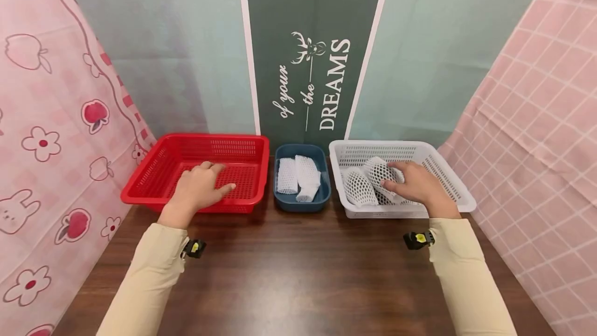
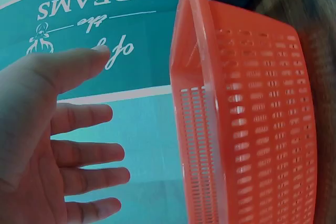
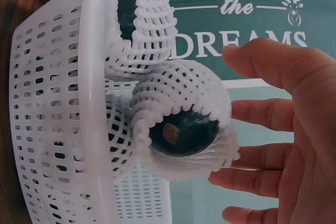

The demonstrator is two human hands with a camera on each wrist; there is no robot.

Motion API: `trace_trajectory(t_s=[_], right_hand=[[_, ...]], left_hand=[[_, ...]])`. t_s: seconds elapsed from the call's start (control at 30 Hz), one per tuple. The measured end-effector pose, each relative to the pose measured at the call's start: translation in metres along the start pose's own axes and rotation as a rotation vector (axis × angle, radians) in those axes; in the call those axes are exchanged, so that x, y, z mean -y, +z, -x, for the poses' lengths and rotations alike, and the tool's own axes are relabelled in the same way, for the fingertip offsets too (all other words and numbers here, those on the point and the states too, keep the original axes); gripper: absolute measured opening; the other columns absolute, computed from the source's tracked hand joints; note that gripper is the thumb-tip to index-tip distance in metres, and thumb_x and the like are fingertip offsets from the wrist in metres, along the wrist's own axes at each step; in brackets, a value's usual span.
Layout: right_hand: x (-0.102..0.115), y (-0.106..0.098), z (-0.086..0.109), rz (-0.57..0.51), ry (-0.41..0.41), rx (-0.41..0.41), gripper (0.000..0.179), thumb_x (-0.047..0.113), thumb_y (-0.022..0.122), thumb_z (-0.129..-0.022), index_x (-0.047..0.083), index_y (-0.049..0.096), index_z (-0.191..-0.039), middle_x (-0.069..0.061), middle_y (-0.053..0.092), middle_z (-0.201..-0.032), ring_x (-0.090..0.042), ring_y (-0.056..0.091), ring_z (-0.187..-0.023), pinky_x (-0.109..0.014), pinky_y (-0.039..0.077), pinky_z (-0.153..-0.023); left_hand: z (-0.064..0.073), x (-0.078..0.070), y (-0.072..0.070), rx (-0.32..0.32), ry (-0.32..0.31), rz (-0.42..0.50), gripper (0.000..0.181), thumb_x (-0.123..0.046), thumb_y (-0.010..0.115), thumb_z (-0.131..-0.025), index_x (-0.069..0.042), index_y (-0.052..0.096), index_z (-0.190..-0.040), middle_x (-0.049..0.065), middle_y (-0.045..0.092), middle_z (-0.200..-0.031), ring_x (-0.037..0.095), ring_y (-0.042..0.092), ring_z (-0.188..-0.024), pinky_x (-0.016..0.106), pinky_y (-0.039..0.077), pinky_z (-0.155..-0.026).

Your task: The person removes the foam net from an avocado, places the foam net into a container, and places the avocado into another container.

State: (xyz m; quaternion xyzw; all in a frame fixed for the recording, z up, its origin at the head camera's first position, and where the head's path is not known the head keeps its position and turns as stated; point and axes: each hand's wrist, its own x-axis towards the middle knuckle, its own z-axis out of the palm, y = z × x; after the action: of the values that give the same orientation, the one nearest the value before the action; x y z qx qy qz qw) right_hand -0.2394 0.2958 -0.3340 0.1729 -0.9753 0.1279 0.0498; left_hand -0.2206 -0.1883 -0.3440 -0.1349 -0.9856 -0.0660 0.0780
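My left hand [image 1: 199, 185] hovers over the red basket [image 1: 263, 170], its fingers spread and holding nothing. In the left wrist view the thumb and fingers [image 2: 97, 153] stand apart from the basket's rim. Inside the white basket [image 1: 450, 178] lie several dark green fruits, probably avocados, in white foam nets. My right hand [image 1: 415, 183] is over one netted avocado [image 3: 184, 132], fingers extended and not curled round it. Its fingertips overlap or come very near the net; contact is hard to tell. Another netted avocado [image 1: 358, 186] lies to the left, and a third is partly hidden.
Between the two baskets stands a small dark blue bin [image 1: 289, 205] with white foam nets [image 1: 307, 172] in it. All three containers sit on a brown wooden table [image 1: 298, 274]. A green printed curtain [image 1: 186, 56] hangs behind, with pink cloths [image 1: 536, 144] at both sides.
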Motion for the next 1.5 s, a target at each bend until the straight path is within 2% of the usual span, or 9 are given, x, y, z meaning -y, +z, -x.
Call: trace_trajectory(t_s=[0.27,0.53,0.73,0.9,1.07,1.3,1.5], right_hand=[[-0.005,0.003,-0.003,-0.067,0.037,-0.004,0.059,0.034,0.062,-0.086,-0.005,0.051,-0.128,-0.031,0.053,-0.118,-0.045,0.049,-0.109,-0.056,0.037,-0.089],[-0.004,0.006,-0.013,-0.078,0.057,0.015,0.059,0.034,0.062,-0.086,-0.003,0.049,-0.130,-0.029,0.052,-0.121,-0.045,0.048,-0.110,-0.057,0.037,-0.088],[-0.008,0.011,-0.016,-0.104,0.046,0.000,0.060,0.030,0.063,-0.085,-0.006,0.048,-0.130,-0.031,0.053,-0.119,-0.046,0.050,-0.106,-0.057,0.038,-0.088],[-0.008,0.016,-0.019,-0.110,0.065,0.024,0.065,0.031,0.064,-0.085,-0.006,0.043,-0.134,-0.033,0.048,-0.123,-0.047,0.044,-0.113,-0.057,0.034,-0.092],[-0.007,0.021,-0.025,-0.107,0.063,0.030,0.066,0.032,0.063,-0.085,-0.006,0.042,-0.134,-0.033,0.047,-0.125,-0.047,0.041,-0.116,-0.057,0.032,-0.094],[-0.006,0.024,-0.031,-0.091,0.048,0.044,0.066,0.031,0.063,-0.085,-0.006,0.041,-0.135,-0.033,0.046,-0.126,-0.048,0.040,-0.117,-0.057,0.031,-0.095],[-0.003,0.025,-0.033,-0.095,0.072,0.056,0.068,0.032,0.064,-0.084,-0.005,0.040,-0.136,-0.034,0.046,-0.125,-0.047,0.039,-0.117,-0.057,0.031,-0.095]], left_hand=[[-0.002,-0.013,0.007,-0.017,0.016,0.041,0.063,-0.039,0.071,-0.077,-0.005,0.055,-0.128,0.023,0.053,-0.120,0.040,0.055,-0.097,0.055,0.045,-0.078],[-0.009,-0.038,0.013,-0.034,0.054,0.053,0.066,-0.039,0.075,-0.072,-0.007,0.057,-0.127,0.020,0.055,-0.119,0.037,0.056,-0.097,0.052,0.048,-0.075],[-0.014,-0.054,0.023,-0.038,0.100,0.075,0.061,-0.041,0.071,-0.075,-0.008,0.059,-0.124,0.019,0.055,-0.119,0.035,0.056,-0.098,0.051,0.048,-0.075],[-0.017,-0.066,0.030,-0.046,0.132,0.105,0.059,-0.042,0.070,-0.075,-0.008,0.060,-0.123,0.017,0.056,-0.116,0.032,0.055,-0.098,0.050,0.048,-0.075],[-0.020,-0.076,0.031,-0.058,0.151,0.094,0.058,-0.043,0.070,-0.075,-0.010,0.061,-0.122,0.015,0.057,-0.112,0.029,0.056,-0.095,0.047,0.048,-0.072],[-0.022,-0.090,0.036,-0.024,0.171,0.099,0.057,-0.044,0.068,-0.077,-0.011,0.060,-0.123,0.013,0.058,-0.112,0.026,0.057,-0.094,0.045,0.047,-0.073],[-0.023,-0.101,0.042,0.007,0.173,0.085,0.057,-0.045,0.066,-0.078,-0.014,0.059,-0.125,0.012,0.057,-0.117,0.026,0.056,-0.100,0.045,0.046,-0.077]])
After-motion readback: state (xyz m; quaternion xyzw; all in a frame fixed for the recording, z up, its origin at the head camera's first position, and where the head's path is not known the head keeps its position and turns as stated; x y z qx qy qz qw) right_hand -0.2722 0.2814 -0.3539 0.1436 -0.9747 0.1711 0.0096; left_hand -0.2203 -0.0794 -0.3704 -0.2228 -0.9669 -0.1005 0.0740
